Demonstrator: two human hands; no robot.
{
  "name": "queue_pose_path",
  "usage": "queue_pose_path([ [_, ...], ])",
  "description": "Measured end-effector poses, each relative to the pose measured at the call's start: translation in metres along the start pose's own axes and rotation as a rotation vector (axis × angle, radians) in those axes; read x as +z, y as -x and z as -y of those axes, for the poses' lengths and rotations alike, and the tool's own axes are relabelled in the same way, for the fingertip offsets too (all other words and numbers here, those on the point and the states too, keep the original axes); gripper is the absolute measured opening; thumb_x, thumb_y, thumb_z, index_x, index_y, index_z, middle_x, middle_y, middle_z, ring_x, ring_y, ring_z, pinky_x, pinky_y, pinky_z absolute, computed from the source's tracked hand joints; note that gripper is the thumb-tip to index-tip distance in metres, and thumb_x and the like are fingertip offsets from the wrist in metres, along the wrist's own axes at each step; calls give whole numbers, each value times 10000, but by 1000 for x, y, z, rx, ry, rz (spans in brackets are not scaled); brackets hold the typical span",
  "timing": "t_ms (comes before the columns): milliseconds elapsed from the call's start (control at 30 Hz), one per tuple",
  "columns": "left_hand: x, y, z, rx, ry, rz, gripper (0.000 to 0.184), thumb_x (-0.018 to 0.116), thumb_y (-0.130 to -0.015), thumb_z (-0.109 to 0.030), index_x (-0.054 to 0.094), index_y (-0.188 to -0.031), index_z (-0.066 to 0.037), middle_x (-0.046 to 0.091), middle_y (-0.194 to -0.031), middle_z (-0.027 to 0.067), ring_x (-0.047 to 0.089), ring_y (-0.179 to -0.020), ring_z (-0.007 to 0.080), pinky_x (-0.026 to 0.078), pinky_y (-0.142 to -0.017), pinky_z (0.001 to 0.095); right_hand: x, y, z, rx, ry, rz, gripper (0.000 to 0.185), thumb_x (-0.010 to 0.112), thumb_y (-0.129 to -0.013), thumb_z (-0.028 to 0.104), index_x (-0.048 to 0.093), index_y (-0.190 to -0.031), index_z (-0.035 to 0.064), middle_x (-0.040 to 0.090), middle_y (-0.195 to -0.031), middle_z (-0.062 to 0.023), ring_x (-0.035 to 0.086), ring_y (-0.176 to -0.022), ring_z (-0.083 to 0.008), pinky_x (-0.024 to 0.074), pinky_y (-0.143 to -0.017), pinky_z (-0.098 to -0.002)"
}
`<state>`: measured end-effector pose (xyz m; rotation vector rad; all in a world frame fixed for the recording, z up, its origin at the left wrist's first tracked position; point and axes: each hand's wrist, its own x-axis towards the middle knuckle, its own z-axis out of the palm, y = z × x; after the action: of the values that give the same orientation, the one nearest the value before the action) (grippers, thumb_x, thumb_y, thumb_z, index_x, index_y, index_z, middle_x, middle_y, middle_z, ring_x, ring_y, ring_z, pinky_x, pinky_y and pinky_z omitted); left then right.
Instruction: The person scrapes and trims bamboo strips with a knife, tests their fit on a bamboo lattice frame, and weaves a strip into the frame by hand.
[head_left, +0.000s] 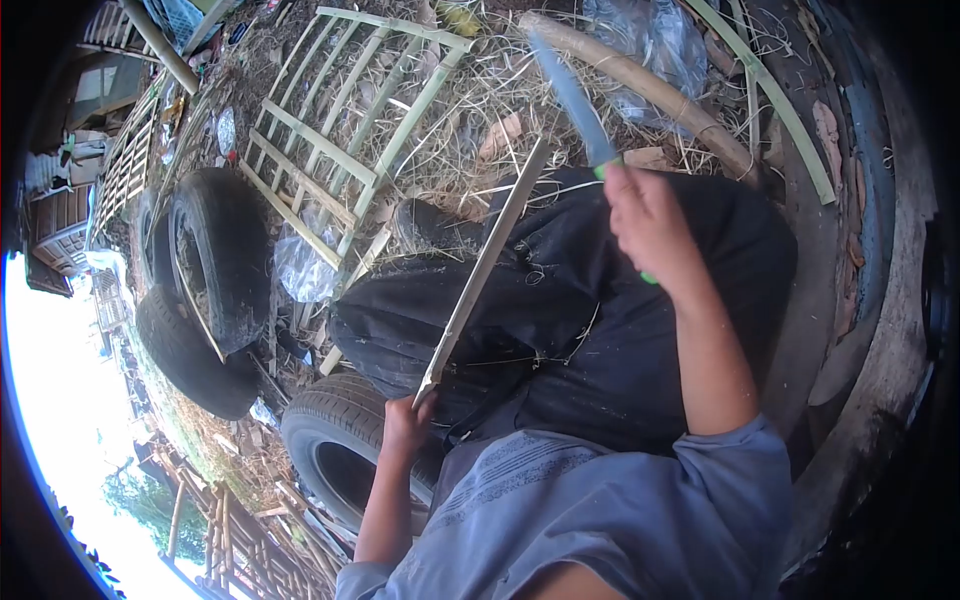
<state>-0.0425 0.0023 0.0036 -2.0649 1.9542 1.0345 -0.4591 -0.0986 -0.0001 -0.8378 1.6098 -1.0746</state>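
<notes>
My right hand (645, 222) is closed around the green handle of a knife (577, 98), its blade pointing up and away from me. My left hand (406, 425) grips the near end of a bamboo strip (487, 262), which slants across my dark trousers towards the knife. Blade and strip are apart, with a gap between them. Beyond my legs a lattice of bamboo slats (350, 115) lies on the ground among pale shavings (470, 130).
Old tyres (225, 250) lie to the left, and another tyre (345, 440) sits beside my left arm. A bamboo pole (650, 85) and clear plastic bags (660, 45) are ahead. A curved green bamboo strip (775, 95) and a wooden beam (870, 390) are to the right.
</notes>
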Motion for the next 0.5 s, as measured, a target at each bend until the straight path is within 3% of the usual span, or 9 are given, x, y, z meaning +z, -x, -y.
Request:
queue_pose_path([
  [33,-1,1,2,-2,-3,2,333,665,-866,-239,634,-715,56,576,-578,218,631,-535,320,466,-536,396,-5,0,8,111,-152,3,411,448,-1012,346,568,-776,32,384,-514,33,359,-449,-72,313,-432,-290],
  [67,0,0,4,-5,-6,9,331,664,-867,-240,637,-719,55,578,-577,215,634,-536,313,467,-537,394,-12,1,15,192,-167,16,409,443,-1014,355,564,-768,51,383,-517,62,348,-432,-61,299,-415,-269],
  [133,0,-1,2,0,-5,16,329,663,-867,-240,639,-723,54,580,-576,212,636,-537,306,468,-539,392,-7,0,-1,86,-30,153,432,445,-1011,358,540,-741,35,397,-509,34,373,-430,-78,313,-424,-294],
  [167,-1,-1,-1,-29,-9,28,327,662,-868,-239,640,-725,54,581,-577,212,637,-537,300,468,-540,392,3,-1,-7,-44,146,150,454,457,-1005,353,513,-726,-2,406,-505,-39,411,-450,-121,347,-457,-336],
  [267,-1,0,1,-48,-19,29,326,659,-870,-238,640,-727,55,580,-577,212,631,-529,290,468,-540,392,-6,-5,-2,112,68,249,459,466,-999,341,506,-739,-36,407,-531,-114,441,-486,-175,375,-507,-382],
  [300,0,-1,2,-38,-23,20,327,658,-871,-238,639,-728,56,579,-576,213,624,-522,288,467,-539,391,-5,-6,-8,-3,123,202,453,465,-1000,336,506,-754,-42,397,-545,-136,439,-506,-195,380,-527,-390],
  [433,1,2,3,-36,33,12,331,660,-868,-238,633,-725,59,569,-576,220,606,-506,288,462,-535,392,6,-1,-12,-23,84,148,459,461,-1002,336,503,-754,-48,403,-549,-138,440,-516,-198,375,-541,-396],
  [500,2,-1,7,-34,53,18,332,663,-865,-236,629,-717,59,561,-571,223,614,-514,298,462,-536,397,9,-2,-15,-72,69,124,453,448,-1008,357,486,-742,-9,396,-512,-80,402,-449,-140,355,-451,-344],
])
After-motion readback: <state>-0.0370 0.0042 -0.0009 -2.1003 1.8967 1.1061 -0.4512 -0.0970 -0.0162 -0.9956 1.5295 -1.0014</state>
